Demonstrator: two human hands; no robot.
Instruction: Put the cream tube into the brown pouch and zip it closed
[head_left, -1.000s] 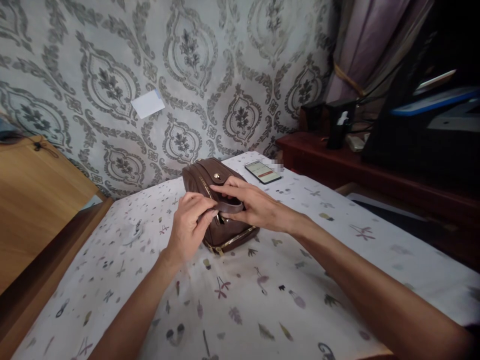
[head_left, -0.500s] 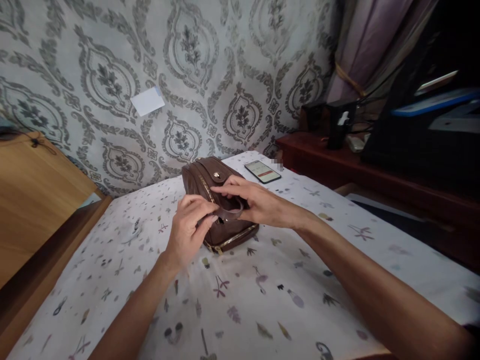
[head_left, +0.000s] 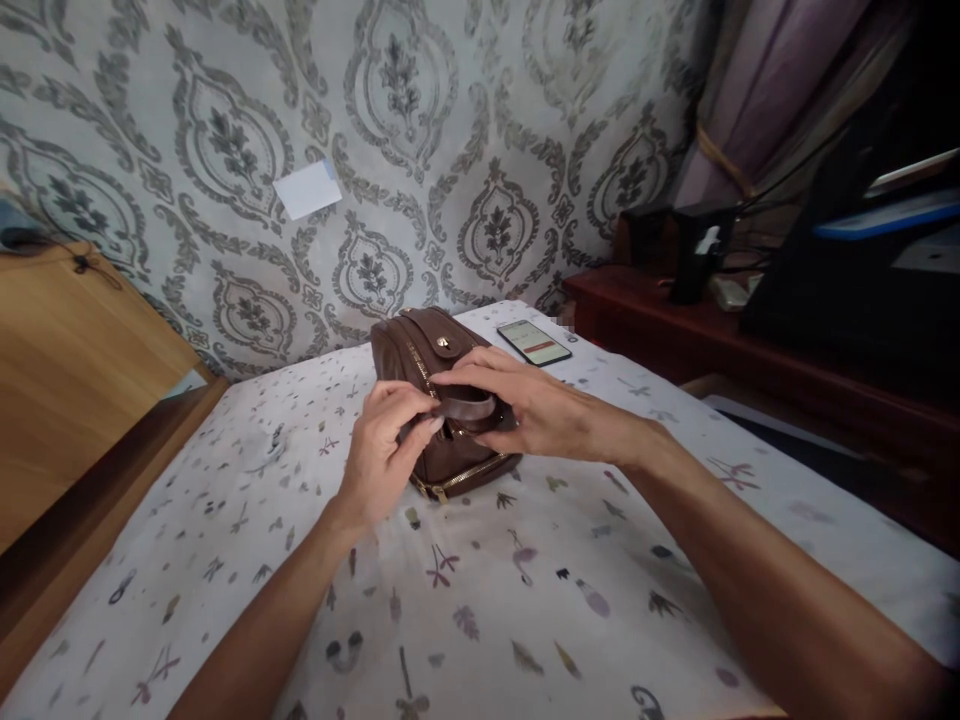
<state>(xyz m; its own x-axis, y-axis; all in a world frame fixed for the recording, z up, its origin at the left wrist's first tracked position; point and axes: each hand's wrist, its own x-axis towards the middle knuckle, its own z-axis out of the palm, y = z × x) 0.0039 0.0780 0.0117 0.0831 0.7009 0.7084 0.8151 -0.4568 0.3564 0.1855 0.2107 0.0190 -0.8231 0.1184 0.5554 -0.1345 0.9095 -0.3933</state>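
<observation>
A brown leather bag (head_left: 459,462) with gold zippers and a gold stud lies on a white printed cloth (head_left: 450,600). My left hand (head_left: 386,450) is at its near left side, thumb and fingers pinched on one end of a short brown strap (head_left: 471,408). The strap bows upward from the bag's top. My right hand (head_left: 536,405) reaches over the bag from the right, its thumb and index finger spread on either side of the strap; its other fingers are partly hidden. Zipper pulls (head_left: 441,494) hang at the bag's near lower corner.
Behind the bag to the right lies a phone (head_left: 534,342) with its screen lit. A patterned wall (head_left: 401,200) bounds the far side, with a white card (head_left: 307,190) on it. Wooden panel (head_left: 90,340) at left; dark red furniture (head_left: 630,320) with black devices at right.
The view has shifted slightly, so the bag appears a little further right. The strap now bows more fully between my hands. My left hand keeps its pinch; the right stays spread.
</observation>
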